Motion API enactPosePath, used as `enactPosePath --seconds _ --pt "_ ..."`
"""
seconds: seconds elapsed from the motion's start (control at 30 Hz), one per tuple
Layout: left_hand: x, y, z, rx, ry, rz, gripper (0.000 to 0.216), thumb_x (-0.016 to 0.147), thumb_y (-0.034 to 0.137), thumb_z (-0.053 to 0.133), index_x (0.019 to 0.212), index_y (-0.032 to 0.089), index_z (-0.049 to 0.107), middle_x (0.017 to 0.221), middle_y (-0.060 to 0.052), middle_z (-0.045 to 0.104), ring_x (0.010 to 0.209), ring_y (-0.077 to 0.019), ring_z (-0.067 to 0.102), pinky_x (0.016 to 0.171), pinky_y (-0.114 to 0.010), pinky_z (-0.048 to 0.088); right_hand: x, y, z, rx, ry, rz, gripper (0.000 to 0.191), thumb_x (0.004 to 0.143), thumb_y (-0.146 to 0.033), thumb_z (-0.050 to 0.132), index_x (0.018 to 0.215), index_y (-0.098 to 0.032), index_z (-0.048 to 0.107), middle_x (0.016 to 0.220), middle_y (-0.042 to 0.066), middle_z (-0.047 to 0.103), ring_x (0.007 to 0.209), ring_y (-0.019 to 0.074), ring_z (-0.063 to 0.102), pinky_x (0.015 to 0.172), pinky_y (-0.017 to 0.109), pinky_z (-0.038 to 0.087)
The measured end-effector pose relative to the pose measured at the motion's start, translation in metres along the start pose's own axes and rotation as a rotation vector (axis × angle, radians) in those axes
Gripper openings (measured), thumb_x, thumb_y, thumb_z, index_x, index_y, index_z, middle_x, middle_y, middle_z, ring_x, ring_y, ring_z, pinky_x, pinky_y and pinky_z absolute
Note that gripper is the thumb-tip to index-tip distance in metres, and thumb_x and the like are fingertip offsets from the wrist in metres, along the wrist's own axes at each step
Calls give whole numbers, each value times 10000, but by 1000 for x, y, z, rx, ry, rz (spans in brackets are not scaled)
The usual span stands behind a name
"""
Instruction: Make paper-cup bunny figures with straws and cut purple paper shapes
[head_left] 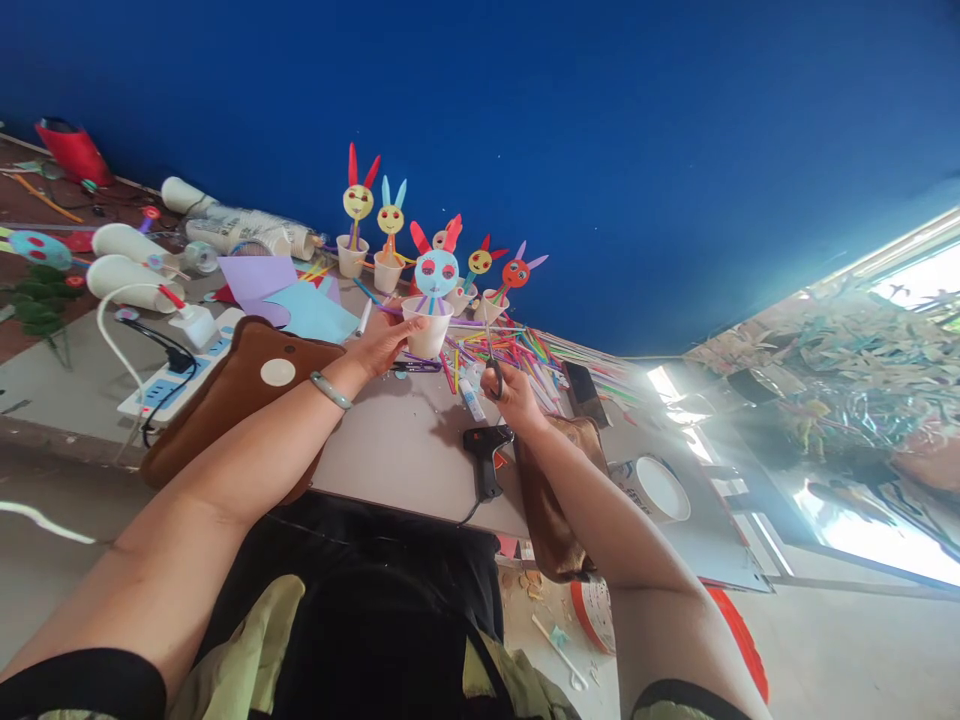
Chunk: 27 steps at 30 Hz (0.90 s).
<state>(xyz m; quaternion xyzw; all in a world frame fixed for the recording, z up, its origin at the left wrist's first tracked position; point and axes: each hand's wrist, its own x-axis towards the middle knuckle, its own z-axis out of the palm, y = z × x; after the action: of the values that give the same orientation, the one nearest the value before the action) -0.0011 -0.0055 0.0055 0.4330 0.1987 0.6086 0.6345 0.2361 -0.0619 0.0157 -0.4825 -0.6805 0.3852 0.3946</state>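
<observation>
My left hand (384, 340) is closed around the side of a white paper cup (428, 332). Out of that cup rises a light blue round paper rabbit face (436, 273) with red ears and red-ringed eyes. In my right hand (516, 395) is a pair of scissors (493, 368), blades pointing up beside the cup and apart from it. Behind stand several similar cups with rabbit faces, among them a yellow one with red ears (358, 202) and a red one with purple ears (516, 274). A black glue gun (486, 460) lies below my right hand.
Colourful sticks (525, 352) spread along the wall side. Purple and blue paper sheets (311, 308), a power strip (180, 375) with cables and a brown cushion (247, 400) lie left. A phone (586, 394) and a white tub (651, 488) are right. Stacked cups (247, 230) lie back left.
</observation>
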Motion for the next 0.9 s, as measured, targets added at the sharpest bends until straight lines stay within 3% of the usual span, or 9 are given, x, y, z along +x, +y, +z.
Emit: enactPosePath --seconds 0.17,0.27,0.43,0.57,0.77,0.83,0.9 --pt "0 2 1 -12 13 -3 601 570 448 929 1065 168 733 1096 -104 751 1044 -257 688 836 -336 561 -2 -9 -8 -132 65 -43 567 822 -779 523 681 -234 452 630 -21 460 618 145 400 597 308 349" --pt "2 3 -1 -5 71 15 673 562 472 922 1136 187 717 1101 -105 754 1055 -274 688 852 -361 563 -6 -15 -15 -273 66 -143 434 811 -629 623 713 -231 481 677 -16 513 653 153 440 646 318 371" --pt "8 2 -8 35 179 72 734 559 510 905 1204 229 694 1031 -69 766 1065 -274 689 826 -344 562 -16 -18 -12 -677 -370 -402 248 731 -378 758 723 -219 567 731 2 598 742 185 541 862 386 369" --pt "8 3 -9 53 198 77 781 556 527 900 1238 220 672 1048 -84 770 1065 -280 692 823 -351 562 -19 -13 13 -920 -554 -407 232 756 -351 790 905 -198 700 880 60 672 879 240 613 928 424 357" --pt "4 2 -3 88 157 85 749 555 501 902 1217 237 674 1042 -59 771 1058 -261 693 846 -342 543 -12 -17 40 -897 -564 -336 466 713 -389 865 1120 -208 723 1216 122 655 1088 302 627 981 452 398" --pt "4 -1 -4 84 118 80 664 583 481 895 1167 239 689 1030 -42 766 1074 -246 687 870 -335 536 -10 -20 41 -822 -525 -300 397 712 -366 865 1053 -208 738 1197 117 666 1084 301 635 982 452 420" --pt "4 -3 -4 58 94 59 601 588 452 902 1112 236 703 1020 -38 762 1077 -241 685 876 -333 536 -6 -21 39 -679 -390 -216 314 760 -366 820 1013 -203 732 1103 100 701 997 266 660 931 424 468"
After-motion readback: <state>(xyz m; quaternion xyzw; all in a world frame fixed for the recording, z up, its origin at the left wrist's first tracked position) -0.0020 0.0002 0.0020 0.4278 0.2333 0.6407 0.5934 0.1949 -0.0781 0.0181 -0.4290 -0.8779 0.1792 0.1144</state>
